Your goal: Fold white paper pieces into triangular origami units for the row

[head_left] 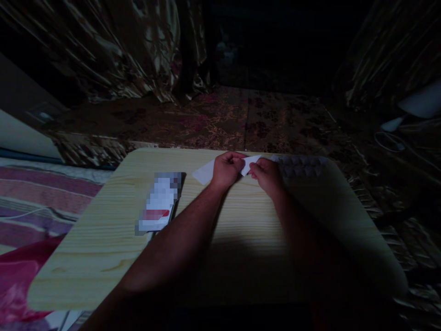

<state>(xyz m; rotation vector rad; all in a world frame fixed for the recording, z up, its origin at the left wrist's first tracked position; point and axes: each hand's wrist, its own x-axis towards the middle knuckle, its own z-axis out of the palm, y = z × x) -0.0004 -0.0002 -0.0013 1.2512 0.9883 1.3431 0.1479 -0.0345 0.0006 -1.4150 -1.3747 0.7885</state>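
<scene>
white paper [251,164] sits between the two hands near the far edge of the table [113,239] in the head view, a small tilted piece of it showing between the fingertips. the left hand [225,171] has its thumb and curled fingers pressed together, pinching the left side of that piece; the right hand [266,174] pinches its right side between thumb and bent forefinger, the other fingers folded in. a wider white flap [204,173] sticks out on the far side of the left hand, and whether it joins the piece between the hands cannot be told, as the hand covers the gap. just beyond the right hand, dim purplish pointed pieces [303,166] lie in rows on the tabletop, too dark to make out well. to the left, near the left forearm, a phone [158,202] lies slantwise on the pale wood, its lit screen blurred into blocks with a red patch low down. behind the table runs a ledge under a dark flowered cloth [213,115], with a shiny patterned curtain [151,50] hanging above on the left. a striped bed cover [44,193] and crumpled pink cloth [24,280] lie at the left, and a pale lamp [422,101] stands in shadow at the right.
</scene>
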